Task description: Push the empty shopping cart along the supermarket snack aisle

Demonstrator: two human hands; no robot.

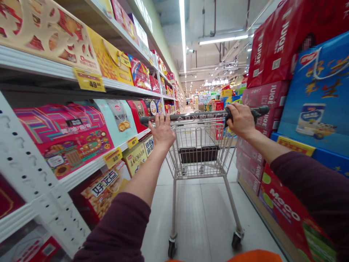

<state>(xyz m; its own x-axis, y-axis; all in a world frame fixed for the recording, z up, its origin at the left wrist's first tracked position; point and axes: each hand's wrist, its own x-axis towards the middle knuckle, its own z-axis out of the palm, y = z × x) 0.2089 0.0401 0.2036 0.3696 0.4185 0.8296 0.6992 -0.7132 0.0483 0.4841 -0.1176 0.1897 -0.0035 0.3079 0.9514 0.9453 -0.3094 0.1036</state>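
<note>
Left hand, 11 o'clock: fingers lay straight, slightly parted, on the handle. Right hand, 1 o'clock: fingers were curled round the same handle. Wire shopping cart stood at 12 o'clock; pink JUIQE cartons were stacked at 2. Farther off, a ceiling light ran along 12.

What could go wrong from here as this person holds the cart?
The cart stands between shelves and stacked red boxes, so a swerve might clip either side.

The left hand lies with fingers extended on the handle while the right hand grips it, so steering could be uneven.

A bump might also unsettle the blue bag beside the boxes.
</note>
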